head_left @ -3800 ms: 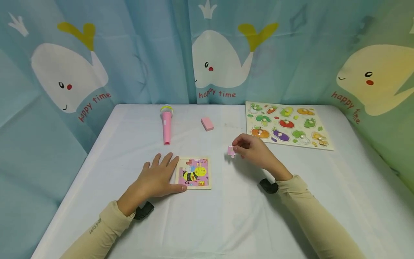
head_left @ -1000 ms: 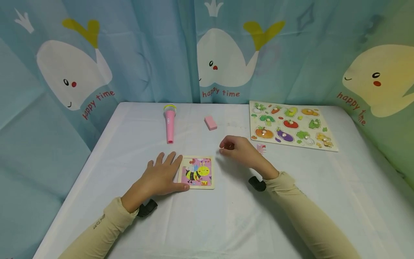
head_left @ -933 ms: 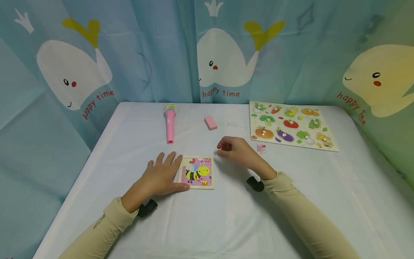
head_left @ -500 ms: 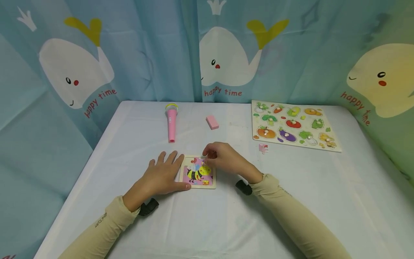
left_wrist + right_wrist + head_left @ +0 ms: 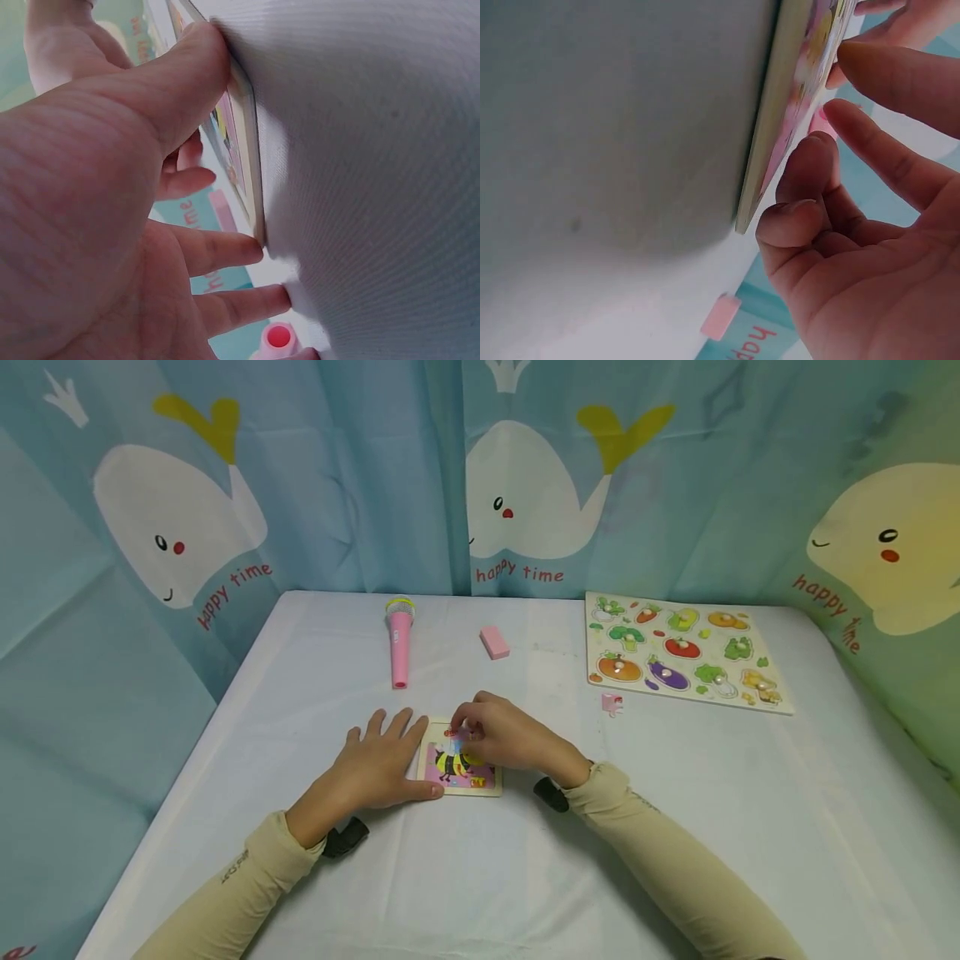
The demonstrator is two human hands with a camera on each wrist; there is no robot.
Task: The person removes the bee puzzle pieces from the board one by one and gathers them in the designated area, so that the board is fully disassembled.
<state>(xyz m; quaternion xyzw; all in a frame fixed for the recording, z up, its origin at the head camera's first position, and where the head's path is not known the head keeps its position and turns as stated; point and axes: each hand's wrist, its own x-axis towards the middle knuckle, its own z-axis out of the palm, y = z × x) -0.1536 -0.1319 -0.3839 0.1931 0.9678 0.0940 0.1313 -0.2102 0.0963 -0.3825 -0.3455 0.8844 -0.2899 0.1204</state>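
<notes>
In the head view a small square bee jigsaw puzzle [image 5: 444,781] with a pale wooden frame lies flat on the table. My left hand [image 5: 378,764] is spread along its left side. The left wrist view shows its thumb [image 5: 199,64] on the frame's near corner and the index fingertip at the far corner. My right hand [image 5: 506,739] is over the puzzle's upper right, covering part of the bee. From the right wrist, thumb and index fingertips come close over the picture, spread apart with nothing seen between them; the other fingers are curled. A loose pink puzzle piece [image 5: 612,704] lies to the right.
A pink toy microphone [image 5: 401,647] and a pink block [image 5: 494,642] lie behind the puzzle. At the back right is a vegetable knob-puzzle board [image 5: 690,652], just beyond the loose piece. A whale-print curtain [image 5: 360,485] hangs around the table's back and sides.
The pink piece that my right hand held earlier is out of it; one lies by the vegetable board. My right hand has moved left onto the bee puzzle. My left hand stays put.
</notes>
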